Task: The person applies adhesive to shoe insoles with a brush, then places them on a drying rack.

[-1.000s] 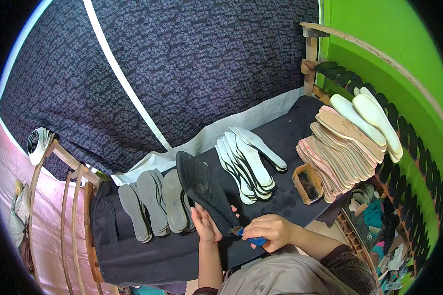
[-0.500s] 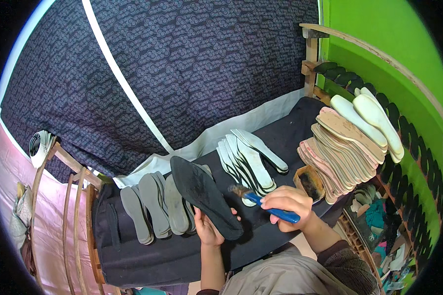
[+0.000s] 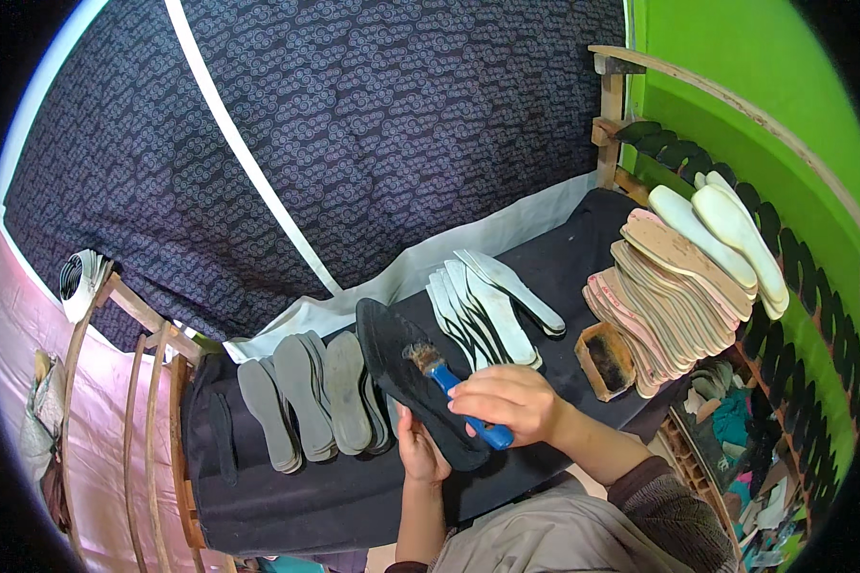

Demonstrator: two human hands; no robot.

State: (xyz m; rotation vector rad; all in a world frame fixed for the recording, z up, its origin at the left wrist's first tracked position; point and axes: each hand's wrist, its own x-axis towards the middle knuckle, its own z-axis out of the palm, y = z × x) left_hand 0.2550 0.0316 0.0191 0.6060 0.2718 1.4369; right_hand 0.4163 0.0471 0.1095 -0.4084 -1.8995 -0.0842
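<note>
My left hand (image 3: 420, 447) holds up a black shoe sole (image 3: 392, 358) by its lower part, tilted over the table. In my right hand (image 3: 511, 401) is a paintbrush with a blue handle (image 3: 441, 375). Its brown bristles (image 3: 417, 354) rest against the sole's upper face or right above it; I cannot tell which. To the right of that hand stands a small open box (image 3: 604, 361), dark and stained inside. Behind the brush lies a fanned row of white and black insoles (image 3: 483, 310). Left of the held sole are stacks of grey soles (image 3: 303, 392).
Beige and pink insoles (image 3: 674, 286) are piled at the table's right end, with white ones (image 3: 736, 234) on top. A thin black strip (image 3: 223, 437) lies at the left on the dark tablecloth (image 3: 287, 511). Wooden rails (image 3: 148, 420) border the left side. Black soles (image 3: 801, 272) line the green wall.
My right hand has moved left, bringing the brush from beside the sole to over its face. My left hand and the sole have shifted slightly right.
</note>
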